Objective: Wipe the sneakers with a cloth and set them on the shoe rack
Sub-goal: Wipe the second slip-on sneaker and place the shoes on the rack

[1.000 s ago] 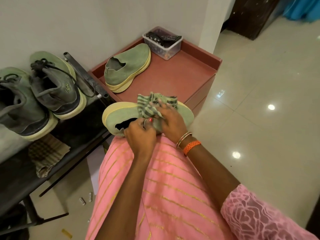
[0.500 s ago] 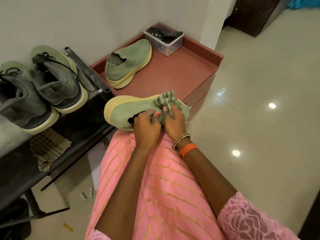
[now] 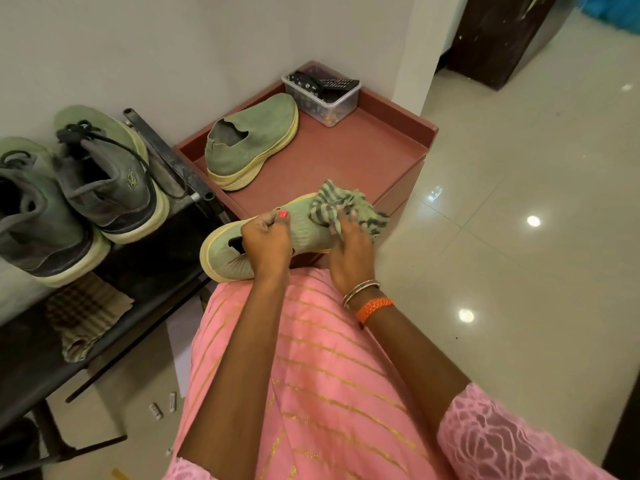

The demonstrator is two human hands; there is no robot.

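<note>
Green knit slip-on sneaker (image 3: 304, 226), cream-soled, held on its side above the lap, before the front edge of a reddish-brown cabinet top (image 3: 363, 147). Left hand (image 3: 266, 244) curled round the collar, thumb over the upper. Right hand (image 3: 349, 254) bunching a green-and-grey striped cloth (image 3: 341, 209) against the toe end, fingers curled into the fabric. Matching second sneaker (image 3: 249, 143) upright on the rimmed cabinet top, near a clear plastic tub (image 3: 325, 95) with dark remote controls and small mixed items, too small to tell. Left of the cabinet, black metal shoe rack (image 3: 166, 271) bearing two grey-green laced high-tops (image 3: 107, 178), side by side; below them a folded checked cloth (image 3: 83, 313).
</note>
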